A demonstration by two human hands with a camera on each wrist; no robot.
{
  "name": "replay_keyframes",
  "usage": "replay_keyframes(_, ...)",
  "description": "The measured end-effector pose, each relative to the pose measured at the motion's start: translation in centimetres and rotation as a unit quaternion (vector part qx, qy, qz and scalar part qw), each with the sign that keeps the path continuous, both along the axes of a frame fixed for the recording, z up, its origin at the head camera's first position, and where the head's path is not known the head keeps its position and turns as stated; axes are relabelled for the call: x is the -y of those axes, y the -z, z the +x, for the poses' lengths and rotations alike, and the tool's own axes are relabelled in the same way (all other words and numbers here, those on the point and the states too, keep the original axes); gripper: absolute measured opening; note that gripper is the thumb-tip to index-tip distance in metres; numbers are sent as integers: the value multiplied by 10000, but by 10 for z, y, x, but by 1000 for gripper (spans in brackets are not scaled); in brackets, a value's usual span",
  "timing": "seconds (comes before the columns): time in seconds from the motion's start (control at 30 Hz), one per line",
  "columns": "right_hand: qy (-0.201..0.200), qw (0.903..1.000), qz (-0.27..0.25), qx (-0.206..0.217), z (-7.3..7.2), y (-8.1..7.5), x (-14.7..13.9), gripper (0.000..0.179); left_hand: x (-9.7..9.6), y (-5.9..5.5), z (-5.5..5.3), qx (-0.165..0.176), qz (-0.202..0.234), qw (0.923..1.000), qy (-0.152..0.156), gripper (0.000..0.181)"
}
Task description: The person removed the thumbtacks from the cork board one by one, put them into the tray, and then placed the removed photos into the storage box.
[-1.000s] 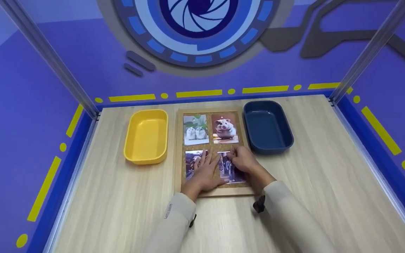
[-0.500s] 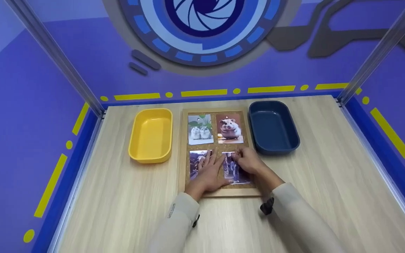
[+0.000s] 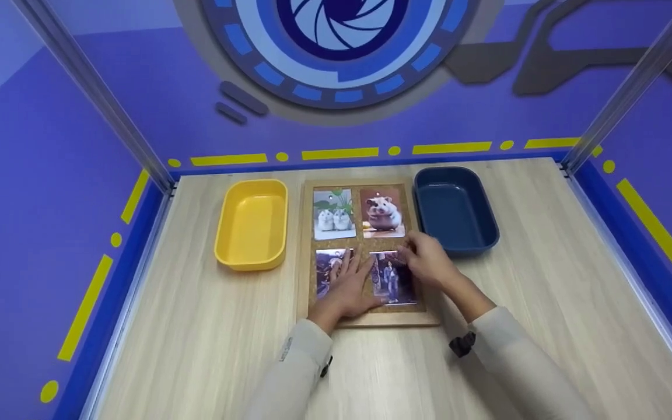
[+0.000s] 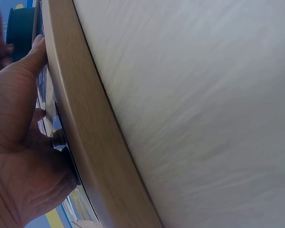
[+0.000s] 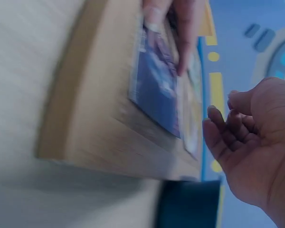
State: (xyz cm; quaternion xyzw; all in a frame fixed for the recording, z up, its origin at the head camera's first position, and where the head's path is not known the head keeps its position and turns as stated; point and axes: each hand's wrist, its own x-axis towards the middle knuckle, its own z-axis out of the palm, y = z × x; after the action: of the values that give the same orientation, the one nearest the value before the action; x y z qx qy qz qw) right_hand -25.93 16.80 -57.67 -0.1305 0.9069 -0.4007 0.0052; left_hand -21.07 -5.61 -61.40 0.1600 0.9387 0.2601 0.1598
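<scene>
Looking down from the head, the camera takes in the whole corkboard [image 3: 364, 244], lying on the worktop [image 3: 184, 326] between a yellow tray [image 3: 251, 227] on the left and a dark blue tray [image 3: 454, 213] on the right. Four photos lie on it in two rows: the two-hamster photo [image 3: 334, 219] and the single-hamster photo [image 3: 382, 214] above, the lower-left photo [image 3: 324, 274] and the lower-right photo [image 3: 393, 280] below. The left hand [image 3: 347, 291] is spread flat, its fingers covering part of the lower-left photo and its thumb reaching the bottom of the lower-right one. The right hand [image 3: 429, 261] is bent, its fingertips over the upper right corner of the lower-right photo; from above, contact cannot be told

The left wrist view adds the thick side of the wooden frame [image 4: 80, 104], seen close up, with the left thumb stretched beside it. Part of the right hand and the dark blue tray show beyond; most of the left fingertips are hidden

The right wrist view, though blurred, shows the right hand apart from the board, fingers loosely curled, with nothing visible in its grasp. The lower-right photo rests on the cork, the left thumb at its edge
</scene>
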Motion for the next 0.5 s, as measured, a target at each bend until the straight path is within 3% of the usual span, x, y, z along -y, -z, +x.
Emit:
replay_keyframes(0.23,431,9965,60,-711,-10,-28,-23,10,-1,-3,1,-21,11,10000,-1,105)
replay_keyframes(0.5,873,9891,1015,-604,-33,-31,-59,17,-1,-3,2,32,59,10000,-25,104)
